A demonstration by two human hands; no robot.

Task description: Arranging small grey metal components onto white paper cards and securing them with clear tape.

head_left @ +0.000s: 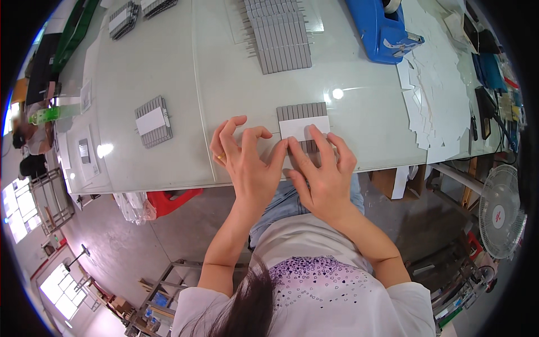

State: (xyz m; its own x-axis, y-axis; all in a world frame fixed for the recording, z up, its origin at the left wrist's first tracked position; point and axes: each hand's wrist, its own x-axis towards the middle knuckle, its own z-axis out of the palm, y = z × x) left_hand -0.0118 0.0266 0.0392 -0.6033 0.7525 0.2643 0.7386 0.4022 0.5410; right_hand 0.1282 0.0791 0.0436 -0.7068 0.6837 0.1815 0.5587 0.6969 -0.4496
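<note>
In front of me on the table lies a flat row of narrow grey bars point(301, 111), side by side, with a white paper strip point(296, 127) across its middle. My right hand point(325, 174) rests on the strip with its fingers apart, the fingertips touching the paper and the near ends of the bars. At the left edge of the row is my left hand point(247, 160). Its thumb tip meets the paper's left end beside my right index finger, while its other fingers are spread and bent in the air.
A similar paper-wrapped bundle point(152, 122) lies to the left. Farther back sit a long stack of grey bars point(281, 42) and another wrapped bundle point(122, 21). A blue tape dispenser point(387, 33) stands at the back right, beside loose white paper strips point(435, 90). A fan point(499, 213) is at far right.
</note>
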